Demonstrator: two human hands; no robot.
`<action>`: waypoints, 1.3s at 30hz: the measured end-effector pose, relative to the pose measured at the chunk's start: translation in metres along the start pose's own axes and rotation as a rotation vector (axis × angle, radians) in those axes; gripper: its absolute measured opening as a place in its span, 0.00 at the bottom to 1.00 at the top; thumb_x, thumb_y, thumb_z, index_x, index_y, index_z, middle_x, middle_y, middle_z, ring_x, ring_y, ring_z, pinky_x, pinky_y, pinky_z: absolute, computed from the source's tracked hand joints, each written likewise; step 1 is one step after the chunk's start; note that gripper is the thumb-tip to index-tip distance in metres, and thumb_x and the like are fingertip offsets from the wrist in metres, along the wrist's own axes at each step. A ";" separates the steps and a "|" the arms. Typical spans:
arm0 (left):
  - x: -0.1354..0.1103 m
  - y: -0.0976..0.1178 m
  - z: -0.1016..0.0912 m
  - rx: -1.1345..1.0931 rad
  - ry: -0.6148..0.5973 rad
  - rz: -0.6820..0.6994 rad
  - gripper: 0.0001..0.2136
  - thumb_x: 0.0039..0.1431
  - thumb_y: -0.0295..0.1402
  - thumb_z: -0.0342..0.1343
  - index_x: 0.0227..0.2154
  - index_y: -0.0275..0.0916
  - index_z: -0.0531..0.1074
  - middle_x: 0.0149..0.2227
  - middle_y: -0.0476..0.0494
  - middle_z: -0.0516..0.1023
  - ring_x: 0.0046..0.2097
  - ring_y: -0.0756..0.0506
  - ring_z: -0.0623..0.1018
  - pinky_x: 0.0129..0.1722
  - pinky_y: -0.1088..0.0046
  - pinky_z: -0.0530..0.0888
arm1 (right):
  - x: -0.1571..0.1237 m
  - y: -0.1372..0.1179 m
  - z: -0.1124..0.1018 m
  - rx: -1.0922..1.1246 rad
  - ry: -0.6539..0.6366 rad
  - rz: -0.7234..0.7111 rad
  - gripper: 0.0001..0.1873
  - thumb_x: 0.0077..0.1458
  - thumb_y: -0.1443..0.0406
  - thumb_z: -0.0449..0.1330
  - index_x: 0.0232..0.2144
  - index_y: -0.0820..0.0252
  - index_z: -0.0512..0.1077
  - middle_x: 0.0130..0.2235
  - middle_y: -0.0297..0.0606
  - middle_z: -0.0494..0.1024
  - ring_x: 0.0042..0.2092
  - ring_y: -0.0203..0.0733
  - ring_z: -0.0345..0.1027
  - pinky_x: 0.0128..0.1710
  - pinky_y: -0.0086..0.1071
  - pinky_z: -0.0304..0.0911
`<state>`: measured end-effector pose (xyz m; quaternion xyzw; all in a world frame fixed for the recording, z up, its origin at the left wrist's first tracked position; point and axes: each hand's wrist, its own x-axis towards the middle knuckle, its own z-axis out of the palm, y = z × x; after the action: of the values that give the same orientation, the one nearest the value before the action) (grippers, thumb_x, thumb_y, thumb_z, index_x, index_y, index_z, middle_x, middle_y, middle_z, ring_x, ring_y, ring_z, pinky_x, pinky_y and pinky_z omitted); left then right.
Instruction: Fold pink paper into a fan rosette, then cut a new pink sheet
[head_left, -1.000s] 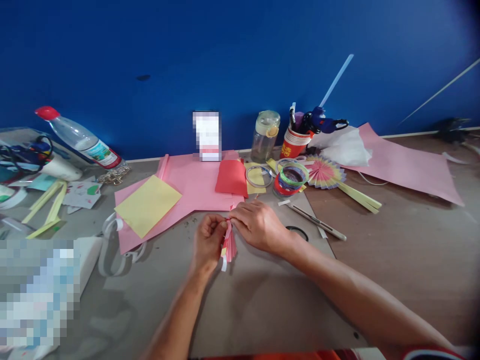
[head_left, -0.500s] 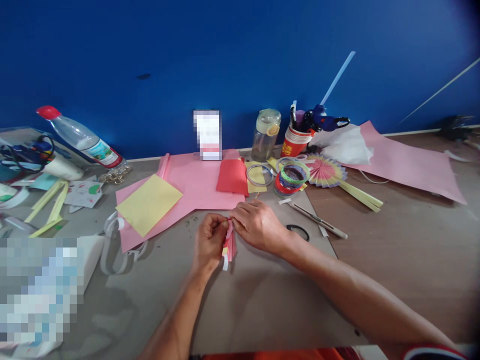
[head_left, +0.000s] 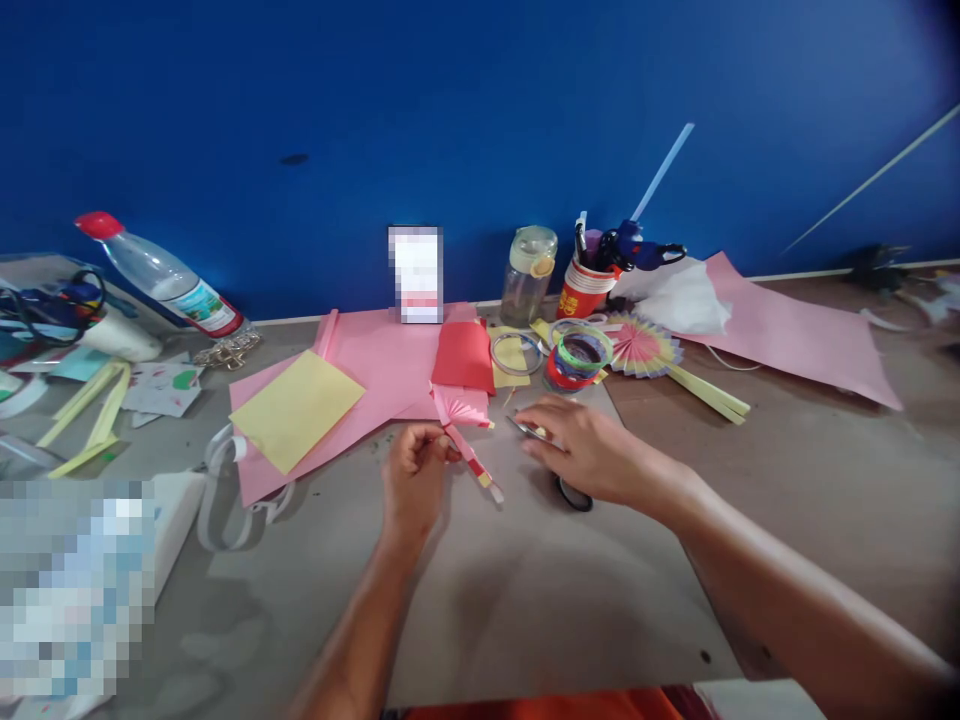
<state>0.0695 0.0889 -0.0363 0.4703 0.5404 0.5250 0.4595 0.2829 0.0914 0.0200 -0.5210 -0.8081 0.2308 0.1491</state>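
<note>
And here's the pleated pink paper, mid-desk, its waist at the L hand: thumb & forefinger pinching it there, other fingers curled in. Long axis of the narrow folded leg runs diag., far L to near R, pale tip aimed near R; the fanned half opens far R, over the edge of the pink sheet. Over on the R, the R hand has thumb & fingers closed on a slim silvery knife, end poking out twd the paper, apart from it. Black ring just below that hand.

Surface: grey mat, brown wood tabletop to the R. Yellow square on the pink sheet, L side; pink-yellow rosette far R, nr tape rolls. Behind, blue wall, w/ phone propped upright, screen blurred, & red-capped bottle tilted L.
</note>
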 end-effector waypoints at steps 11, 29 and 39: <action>-0.003 0.000 -0.001 0.021 -0.084 -0.017 0.07 0.53 0.37 0.56 0.31 0.39 0.69 0.30 0.45 0.79 0.33 0.47 0.77 0.33 0.74 0.70 | -0.043 0.010 0.015 -0.294 -0.126 0.236 0.15 0.57 0.66 0.53 0.46 0.61 0.71 0.41 0.45 0.71 0.44 0.47 0.67 0.42 0.35 0.59; -0.004 0.005 -0.002 -0.330 -0.175 -0.129 0.08 0.51 0.36 0.61 0.30 0.38 0.71 0.36 0.46 0.80 0.42 0.45 0.79 0.51 0.64 0.69 | -0.050 0.012 0.013 -0.309 -0.184 0.317 0.14 0.53 0.66 0.53 0.41 0.63 0.71 0.36 0.45 0.77 0.38 0.50 0.71 0.35 0.36 0.59; -0.001 0.006 -0.001 -0.389 -0.175 -0.161 0.08 0.47 0.35 0.63 0.28 0.38 0.71 0.31 0.48 0.79 0.42 0.46 0.79 0.52 0.63 0.69 | -0.085 0.034 0.017 1.087 -0.163 0.399 0.33 0.46 0.54 0.61 0.54 0.56 0.63 0.33 0.38 0.73 0.34 0.40 0.66 0.32 0.32 0.59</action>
<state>0.0693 0.0875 -0.0301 0.3721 0.4227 0.5382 0.6271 0.3359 0.0223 -0.0130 -0.4926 -0.4686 0.6752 0.2862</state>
